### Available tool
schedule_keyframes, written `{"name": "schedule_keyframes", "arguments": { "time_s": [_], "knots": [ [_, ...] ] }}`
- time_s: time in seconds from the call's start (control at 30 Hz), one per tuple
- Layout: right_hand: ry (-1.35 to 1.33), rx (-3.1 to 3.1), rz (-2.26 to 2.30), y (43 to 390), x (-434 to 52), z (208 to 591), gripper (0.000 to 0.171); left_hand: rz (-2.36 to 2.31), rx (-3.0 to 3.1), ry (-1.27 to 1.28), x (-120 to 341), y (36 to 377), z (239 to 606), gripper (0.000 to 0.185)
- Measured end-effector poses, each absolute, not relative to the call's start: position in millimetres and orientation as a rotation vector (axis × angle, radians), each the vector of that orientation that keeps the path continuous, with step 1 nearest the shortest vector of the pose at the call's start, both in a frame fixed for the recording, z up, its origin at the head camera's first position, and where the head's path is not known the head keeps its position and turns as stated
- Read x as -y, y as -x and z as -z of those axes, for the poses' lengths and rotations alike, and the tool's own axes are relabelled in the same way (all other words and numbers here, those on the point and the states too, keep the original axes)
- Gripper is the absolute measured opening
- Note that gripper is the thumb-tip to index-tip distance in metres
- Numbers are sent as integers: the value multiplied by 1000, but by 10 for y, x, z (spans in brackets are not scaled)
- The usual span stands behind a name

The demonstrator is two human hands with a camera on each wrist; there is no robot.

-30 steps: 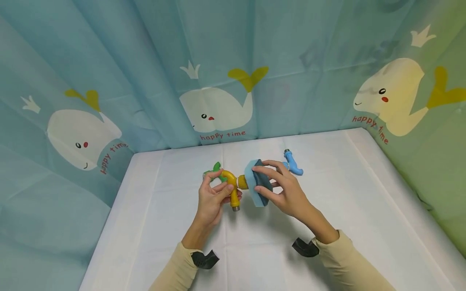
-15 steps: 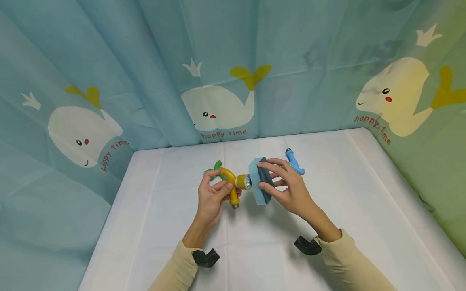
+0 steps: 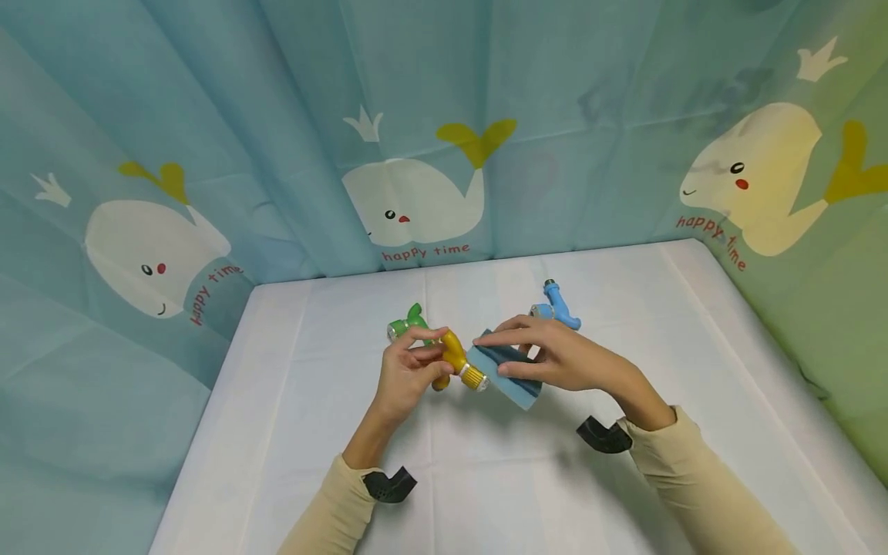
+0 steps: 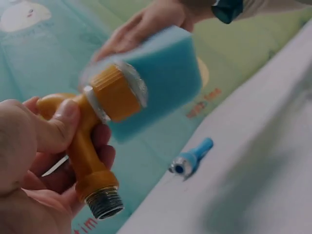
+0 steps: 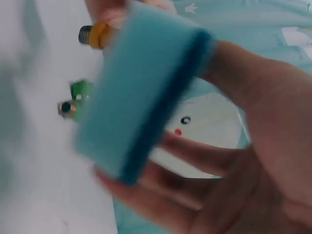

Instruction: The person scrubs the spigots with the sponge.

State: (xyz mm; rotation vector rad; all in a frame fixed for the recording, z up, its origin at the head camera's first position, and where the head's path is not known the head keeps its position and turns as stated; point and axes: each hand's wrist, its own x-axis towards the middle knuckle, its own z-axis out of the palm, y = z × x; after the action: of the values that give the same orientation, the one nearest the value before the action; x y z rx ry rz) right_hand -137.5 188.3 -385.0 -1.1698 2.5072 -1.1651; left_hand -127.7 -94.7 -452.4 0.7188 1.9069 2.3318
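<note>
My left hand (image 3: 408, 374) grips a yellow faucet (image 4: 87, 131) by its body, thumb on the near side. The faucet's ribbed collar with a silvery end points toward the right, and its threaded metal end shows at the bottom in the left wrist view. My right hand (image 3: 555, 351) pinches a blue sponge (image 3: 509, 378) with a darker scouring layer, the fingers on that dark side. The sponge's pale side faces the faucet's collar and overlaps it in the left wrist view. In the right wrist view the sponge (image 5: 136, 92) is blurred and hides most of the faucet.
A green faucet (image 3: 415, 316) lies on the white-covered table (image 3: 326, 432) behind my left hand, partly hidden by it. Beyond my right hand lies a blue faucet (image 3: 560, 307). A curtain with whale prints (image 3: 416, 204) hangs behind the table.
The yellow faucet has turned so its collar now points down and right. The sponge has tilted and moved a little lower with my right hand, uncovering more of the blue faucet.
</note>
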Motion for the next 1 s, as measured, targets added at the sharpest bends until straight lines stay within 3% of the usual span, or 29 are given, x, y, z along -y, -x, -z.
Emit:
{"name": "schedule_keyframes", "arguments": {
  "time_s": [0.43, 1.0],
  "knots": [
    [1148, -2568, 955, 1383, -1891, 3826, 44, -2275, -1935, -725, 944, 1272, 4503, 54],
    [1171, -2946, 635, 1248, -1797, 3730, 43, -2174, -2163, -800, 859, 1260, 4494, 42]
  ]
}}
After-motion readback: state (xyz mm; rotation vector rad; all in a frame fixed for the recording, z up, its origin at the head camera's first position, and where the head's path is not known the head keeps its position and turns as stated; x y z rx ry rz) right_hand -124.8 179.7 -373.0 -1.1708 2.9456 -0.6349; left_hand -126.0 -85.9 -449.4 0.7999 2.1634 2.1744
